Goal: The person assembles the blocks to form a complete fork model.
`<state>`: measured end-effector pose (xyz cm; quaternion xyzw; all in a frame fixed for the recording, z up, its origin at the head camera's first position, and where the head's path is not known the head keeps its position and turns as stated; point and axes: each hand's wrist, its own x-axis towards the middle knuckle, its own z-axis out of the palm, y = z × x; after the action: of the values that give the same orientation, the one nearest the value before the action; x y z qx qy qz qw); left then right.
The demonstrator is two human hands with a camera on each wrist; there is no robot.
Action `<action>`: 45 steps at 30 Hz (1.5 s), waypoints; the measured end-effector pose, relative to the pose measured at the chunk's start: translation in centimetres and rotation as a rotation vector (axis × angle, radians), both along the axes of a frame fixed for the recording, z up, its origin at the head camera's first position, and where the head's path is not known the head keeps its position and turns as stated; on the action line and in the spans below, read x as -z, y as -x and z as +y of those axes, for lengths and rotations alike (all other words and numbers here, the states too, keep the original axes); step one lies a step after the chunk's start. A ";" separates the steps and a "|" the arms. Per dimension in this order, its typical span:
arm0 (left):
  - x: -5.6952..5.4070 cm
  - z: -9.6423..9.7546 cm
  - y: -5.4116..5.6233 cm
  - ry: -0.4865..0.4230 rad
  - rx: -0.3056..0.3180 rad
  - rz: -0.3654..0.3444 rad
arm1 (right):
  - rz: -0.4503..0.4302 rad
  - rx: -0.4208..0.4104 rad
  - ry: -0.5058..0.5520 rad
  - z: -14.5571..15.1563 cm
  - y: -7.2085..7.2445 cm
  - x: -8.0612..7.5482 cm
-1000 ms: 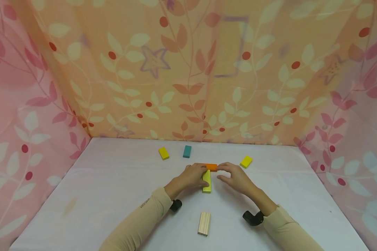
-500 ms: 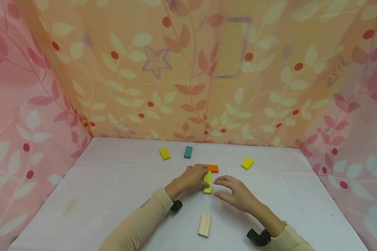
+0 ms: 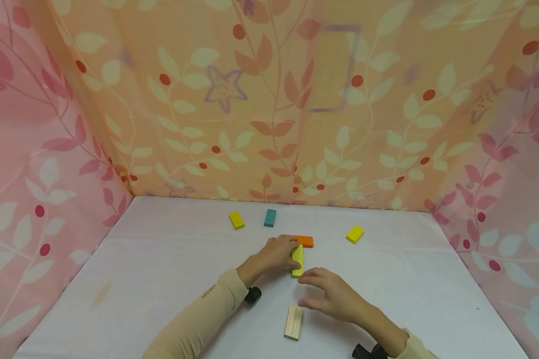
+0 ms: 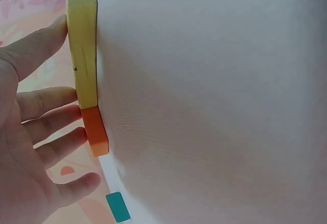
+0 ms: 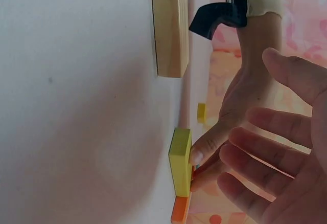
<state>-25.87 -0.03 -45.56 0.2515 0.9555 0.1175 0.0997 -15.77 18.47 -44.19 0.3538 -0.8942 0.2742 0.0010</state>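
A yellow-green wooden block [image 3: 298,259] lies lengthwise at mid-table, its far end against an orange block [image 3: 305,242] set crosswise. My left hand [image 3: 274,253] rests on both: in the left wrist view the thumb touches the yellow-green block [image 4: 83,45] near one end, and the straight fingers lie along its other end and the orange block [image 4: 95,132]. My right hand [image 3: 334,295] hovers with fingers spread and nothing in them, just right of and beyond a plain wood block [image 3: 293,323]. That plain block [image 5: 171,29] also shows in the right wrist view.
Farther back lie a yellow block [image 3: 236,220], a teal block [image 3: 270,218] and, to the right, another yellow block [image 3: 355,234]. White cloth [image 3: 152,259] covers the table, with patterned curtains [image 3: 184,124] behind and at both sides.
My right hand has left the right end of the orange block and come back toward me, down near the plain wood block. The left hand has stayed on the blocks.
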 end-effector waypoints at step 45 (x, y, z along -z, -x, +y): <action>0.3 0.0 0.0 0.000 0.013 -0.002 | 0.075 -0.145 -0.281 -2.3 -3.1 1.4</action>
<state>-25.90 -0.08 -45.87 0.2576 0.9537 0.1172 0.1016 -12.65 16.16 -45.64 0.4242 -0.8951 0.1324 -0.0351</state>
